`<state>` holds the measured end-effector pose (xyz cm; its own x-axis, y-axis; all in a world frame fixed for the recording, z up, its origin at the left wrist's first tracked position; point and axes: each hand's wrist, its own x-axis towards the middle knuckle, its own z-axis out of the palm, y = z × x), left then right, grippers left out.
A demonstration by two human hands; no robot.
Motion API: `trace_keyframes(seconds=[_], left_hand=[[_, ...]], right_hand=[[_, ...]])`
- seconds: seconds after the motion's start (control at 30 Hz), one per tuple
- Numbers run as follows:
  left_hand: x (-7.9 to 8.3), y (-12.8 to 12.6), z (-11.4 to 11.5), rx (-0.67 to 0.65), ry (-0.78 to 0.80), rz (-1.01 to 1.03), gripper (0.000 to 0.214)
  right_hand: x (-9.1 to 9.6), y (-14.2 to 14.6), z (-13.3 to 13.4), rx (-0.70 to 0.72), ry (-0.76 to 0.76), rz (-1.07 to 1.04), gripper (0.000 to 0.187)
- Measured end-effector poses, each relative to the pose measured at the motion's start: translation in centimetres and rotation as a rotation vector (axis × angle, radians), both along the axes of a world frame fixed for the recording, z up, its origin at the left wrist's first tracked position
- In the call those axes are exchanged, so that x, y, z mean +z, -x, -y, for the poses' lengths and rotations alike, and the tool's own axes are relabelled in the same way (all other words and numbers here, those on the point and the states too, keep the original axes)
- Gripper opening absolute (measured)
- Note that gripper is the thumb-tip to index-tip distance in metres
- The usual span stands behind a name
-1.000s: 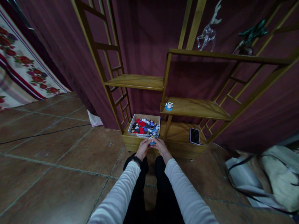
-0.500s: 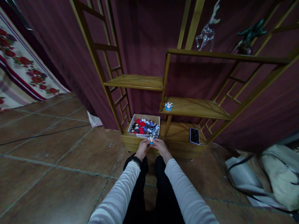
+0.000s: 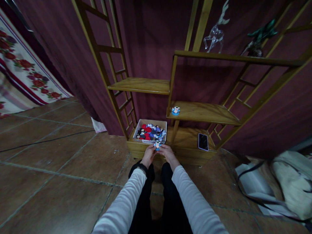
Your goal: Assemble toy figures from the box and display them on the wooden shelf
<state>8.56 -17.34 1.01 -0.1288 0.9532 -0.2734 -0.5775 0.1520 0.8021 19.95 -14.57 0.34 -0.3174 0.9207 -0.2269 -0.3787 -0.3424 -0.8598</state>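
Observation:
Between my left hand (image 3: 149, 154) and my right hand (image 3: 166, 151) is a small blue-and-white figurine (image 3: 157, 145), gripped from both sides by the fingertips. It is held upright just in front of a shallow cardboard box (image 3: 142, 121) standing on the low wooden shelf. Inside the box lies a heap of similar small figurines (image 3: 156, 131) with red, blue, black and white parts. Another figurine with a blue base (image 3: 175, 110) stands at the left end of the middle shelf (image 3: 204, 112).
A phone (image 3: 203, 142) lies on the lower shelf at the right. Higher up stand a clear glass deer (image 3: 214, 35) and a dark green ornament (image 3: 260, 37). A pale bag (image 3: 293, 182) sits on the floor at the right. A thin cable (image 3: 48, 140) crosses the tiles at the left.
The figurine in my hands has turned slightly and appears more upright, its front now facing me more. Both hands have stayed in nearly the same place.

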Motion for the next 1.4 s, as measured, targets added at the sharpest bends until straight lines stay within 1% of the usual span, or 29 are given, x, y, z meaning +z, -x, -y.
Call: trace_keyframes(seconds=[0.23,0.4,0.67,0.87,1.07,1.27,1.4], left_hand=[[-0.5,0.0,-0.2,-0.037,-0.049,0.032,0.022],[-0.4,0.0,-0.2,-0.049,-0.051,0.055,0.021],[0.1,-0.1,0.0,0.042,-0.017,0.075,0.019],[0.2,0.1,0.0,0.031,-0.011,0.086,0.012],[0.0,0.2,0.0,0.017,-0.015,0.100,0.015],[-0.2,0.1,-0.1,0.003,-0.024,0.105,0.021],[-0.3,0.2,0.0,0.001,-0.036,0.087,0.023]], right_hand=[[0.8,0.0,0.3,-0.014,0.009,0.003,0.032],[1.0,0.0,0.4,-0.033,0.017,-0.006,0.030],[0.9,0.0,0.4,-0.066,0.034,-0.062,0.027],[0.8,0.0,0.5,-0.078,0.038,-0.082,0.030],[0.9,0.0,0.6,-0.057,0.006,-0.056,0.033],[1.0,-0.1,0.4,-0.084,-0.017,-0.060,0.039],[1.0,-0.2,0.4,-0.068,-0.017,-0.048,0.041]])
